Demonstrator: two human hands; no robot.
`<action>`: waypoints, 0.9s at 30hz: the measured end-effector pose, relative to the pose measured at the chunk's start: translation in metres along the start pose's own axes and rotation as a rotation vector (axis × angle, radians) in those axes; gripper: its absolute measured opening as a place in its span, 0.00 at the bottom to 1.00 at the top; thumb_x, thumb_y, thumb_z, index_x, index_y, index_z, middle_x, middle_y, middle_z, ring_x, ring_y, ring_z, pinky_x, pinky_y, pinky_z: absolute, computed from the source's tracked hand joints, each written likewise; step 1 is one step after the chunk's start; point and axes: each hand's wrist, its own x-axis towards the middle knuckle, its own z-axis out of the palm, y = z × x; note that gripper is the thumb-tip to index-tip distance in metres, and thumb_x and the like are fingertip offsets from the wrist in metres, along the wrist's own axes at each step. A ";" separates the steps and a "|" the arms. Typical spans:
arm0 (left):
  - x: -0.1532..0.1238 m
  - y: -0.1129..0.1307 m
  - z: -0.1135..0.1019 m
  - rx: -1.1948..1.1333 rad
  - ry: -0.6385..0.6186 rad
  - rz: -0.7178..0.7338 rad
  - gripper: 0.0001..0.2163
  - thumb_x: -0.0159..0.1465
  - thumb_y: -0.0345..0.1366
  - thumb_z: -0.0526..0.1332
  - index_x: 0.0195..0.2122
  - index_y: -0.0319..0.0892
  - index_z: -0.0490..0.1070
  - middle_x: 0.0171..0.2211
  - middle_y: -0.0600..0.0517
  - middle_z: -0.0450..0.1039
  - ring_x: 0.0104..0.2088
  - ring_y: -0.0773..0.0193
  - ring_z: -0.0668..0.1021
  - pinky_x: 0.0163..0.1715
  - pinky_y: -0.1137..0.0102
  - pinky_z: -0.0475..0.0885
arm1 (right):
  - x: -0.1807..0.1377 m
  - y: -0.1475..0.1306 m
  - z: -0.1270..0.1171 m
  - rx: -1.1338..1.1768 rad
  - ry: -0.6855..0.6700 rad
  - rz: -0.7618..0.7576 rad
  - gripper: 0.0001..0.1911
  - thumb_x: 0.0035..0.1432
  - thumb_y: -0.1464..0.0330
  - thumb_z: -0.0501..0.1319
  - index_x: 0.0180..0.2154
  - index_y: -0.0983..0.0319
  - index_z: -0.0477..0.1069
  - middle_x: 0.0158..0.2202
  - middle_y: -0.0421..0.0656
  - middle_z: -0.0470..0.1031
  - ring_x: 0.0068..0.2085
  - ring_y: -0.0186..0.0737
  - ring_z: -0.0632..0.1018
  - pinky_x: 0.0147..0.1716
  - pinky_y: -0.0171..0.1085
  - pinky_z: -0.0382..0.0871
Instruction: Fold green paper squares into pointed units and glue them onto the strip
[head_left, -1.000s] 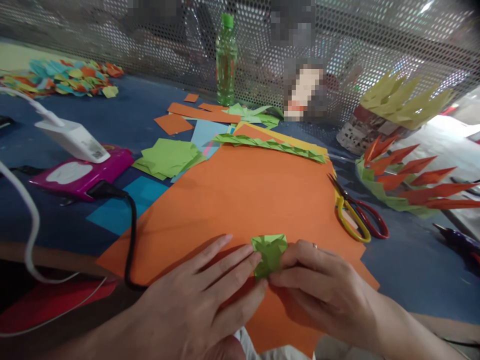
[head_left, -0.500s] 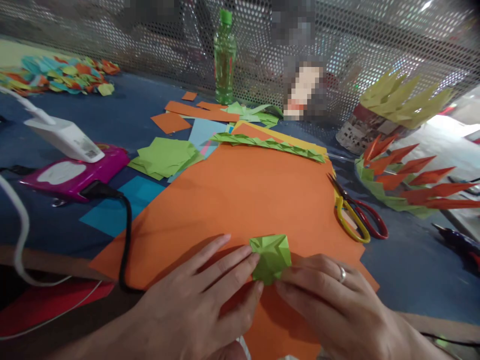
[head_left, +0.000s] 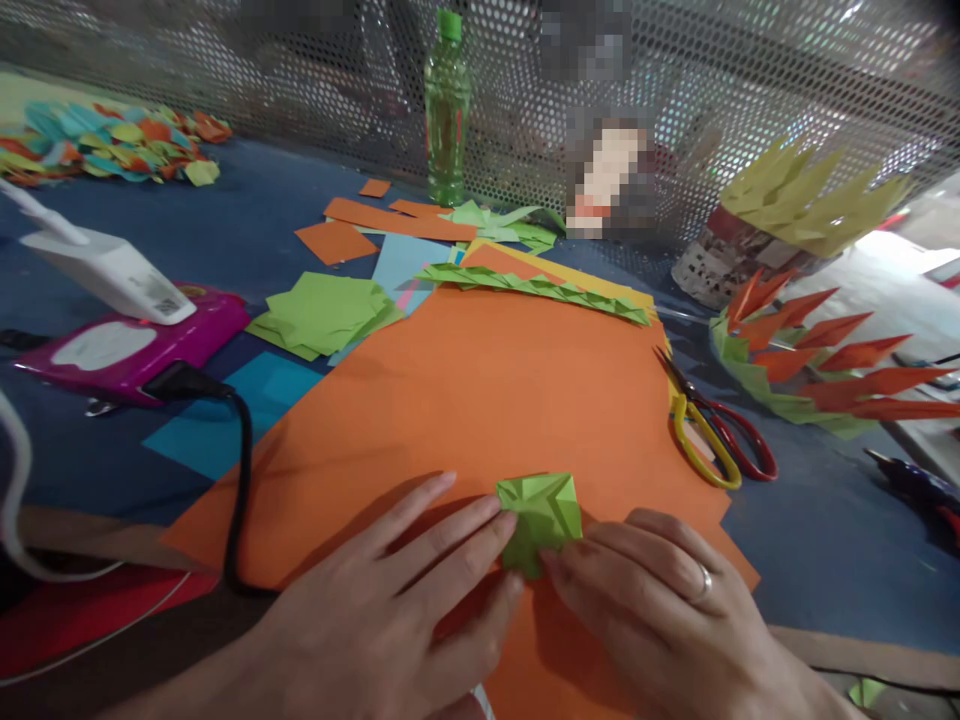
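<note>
A small folded square of green paper (head_left: 541, 515) with creases lies on the large orange sheet (head_left: 487, 390). My left hand (head_left: 409, 590) lies at its left with the fingers outstretched and apart, two fingertips resting on the paper's left edge. From the right, my right hand (head_left: 660, 590), wearing a ring, has its fingers bent together at the paper's lower right corner, gripping it there. A green folded-paper strip (head_left: 532, 284) lies along the far part of the orange sheet. Scissors (head_left: 705, 425) with yellow and red handles rest at the sheet's right edge.
Left are a magenta power adapter (head_left: 127, 345) with a white charger (head_left: 112, 270), a black cable (head_left: 244, 480) and green paper squares (head_left: 322, 312). A green bottle (head_left: 447, 110) stands behind. Right are an orange-and-green paper crown (head_left: 817, 370) and a yellow-topped container (head_left: 750, 260).
My right fingertips have shifted slightly along the green paper's lower right edge. My left hand stays nearly in place. The view has shifted a little.
</note>
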 end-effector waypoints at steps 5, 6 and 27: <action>-0.001 0.000 0.000 -0.004 -0.004 0.000 0.13 0.71 0.40 0.61 0.53 0.41 0.75 0.60 0.39 0.72 0.67 0.48 0.66 0.71 0.46 0.47 | -0.004 -0.002 0.003 -0.008 0.017 0.054 0.15 0.73 0.76 0.53 0.46 0.63 0.80 0.42 0.37 0.85 0.48 0.36 0.77 0.48 0.41 0.67; -0.001 0.001 -0.001 0.000 -0.014 -0.002 0.14 0.72 0.42 0.60 0.53 0.41 0.75 0.60 0.40 0.73 0.67 0.48 0.66 0.71 0.46 0.47 | -0.004 -0.003 0.005 -0.015 0.026 0.063 0.15 0.74 0.76 0.53 0.45 0.63 0.79 0.41 0.38 0.85 0.49 0.37 0.77 0.48 0.42 0.66; 0.003 0.000 -0.007 -0.028 0.022 -0.023 0.25 0.75 0.54 0.50 0.57 0.41 0.73 0.61 0.42 0.72 0.65 0.51 0.69 0.71 0.52 0.47 | -0.009 0.001 0.000 0.177 0.109 0.413 0.17 0.67 0.78 0.56 0.54 0.60 0.73 0.51 0.48 0.70 0.51 0.39 0.74 0.47 0.37 0.70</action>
